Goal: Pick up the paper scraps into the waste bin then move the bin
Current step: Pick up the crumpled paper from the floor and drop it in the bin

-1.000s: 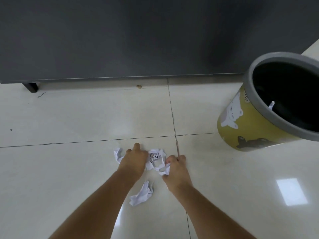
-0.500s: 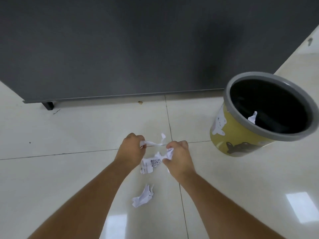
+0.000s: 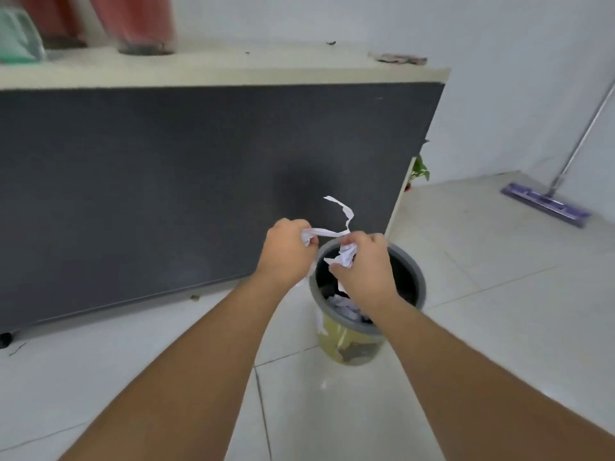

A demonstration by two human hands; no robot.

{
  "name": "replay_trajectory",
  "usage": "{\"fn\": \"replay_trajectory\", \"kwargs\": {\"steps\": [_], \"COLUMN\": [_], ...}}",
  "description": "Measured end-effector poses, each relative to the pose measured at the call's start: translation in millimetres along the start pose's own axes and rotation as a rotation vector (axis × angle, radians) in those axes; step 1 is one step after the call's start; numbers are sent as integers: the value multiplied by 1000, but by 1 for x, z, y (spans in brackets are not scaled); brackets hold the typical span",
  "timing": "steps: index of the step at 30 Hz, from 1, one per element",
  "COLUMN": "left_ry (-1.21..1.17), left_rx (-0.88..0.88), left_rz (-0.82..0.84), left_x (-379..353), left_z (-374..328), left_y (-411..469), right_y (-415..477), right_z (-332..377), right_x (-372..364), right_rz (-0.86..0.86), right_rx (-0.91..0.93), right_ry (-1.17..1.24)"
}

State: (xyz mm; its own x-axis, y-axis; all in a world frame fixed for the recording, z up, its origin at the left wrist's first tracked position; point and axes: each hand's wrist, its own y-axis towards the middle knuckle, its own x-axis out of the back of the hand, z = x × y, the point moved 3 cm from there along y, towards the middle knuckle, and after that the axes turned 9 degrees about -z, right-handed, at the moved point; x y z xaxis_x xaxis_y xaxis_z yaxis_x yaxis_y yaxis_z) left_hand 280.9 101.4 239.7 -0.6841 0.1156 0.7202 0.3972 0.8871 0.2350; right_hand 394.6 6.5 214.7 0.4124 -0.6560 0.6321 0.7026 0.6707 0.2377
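The yellow waste bin (image 3: 414, 277) with a grey rim stands on the tiled floor, with crumpled paper (image 3: 346, 309) lying inside. My right hand (image 3: 366, 271) hovers over the bin's mouth, closed on a crumpled white paper scrap (image 3: 347, 256). Just left of the rim, my left hand (image 3: 286, 254) is closed on another scrap, from which a long white paper strip (image 3: 346, 214) curls up between the hands.
A dark grey cabinet (image 3: 199, 194) with a pale top stands right behind the bin. A purple flat mop (image 3: 545, 201) leans on the wall at the right. A small green plant (image 3: 419, 169) shows past the cabinet's corner. Blurred containers sit on the cabinet top.
Both hands lifted the scraps off the floor and carried them right, up over the bin. The view rose; the scrap left on the floor is out of sight.
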Motion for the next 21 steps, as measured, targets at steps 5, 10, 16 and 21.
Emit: {"fn": "replay_trajectory", "kwargs": {"steps": [5,10,16,21], "left_ry": [-83,-76,-58,-43], "left_rx": [-78,-124,-117,-102], "left_rz": [11,16,17,13], "left_x": [-22,-37,-45,-51], "left_z": [-70,-93,-89,-81], "left_y": [14,15,14,12], "right_y": [34,46,46,45], "right_z": [-24,-41,-47,-55], "right_x": [75,96,87,77], "right_rz": [-152,-182,-163,-153], "right_rx": [-50,-78,-89,-101], "right_ry": [17,2,-5,7]}}
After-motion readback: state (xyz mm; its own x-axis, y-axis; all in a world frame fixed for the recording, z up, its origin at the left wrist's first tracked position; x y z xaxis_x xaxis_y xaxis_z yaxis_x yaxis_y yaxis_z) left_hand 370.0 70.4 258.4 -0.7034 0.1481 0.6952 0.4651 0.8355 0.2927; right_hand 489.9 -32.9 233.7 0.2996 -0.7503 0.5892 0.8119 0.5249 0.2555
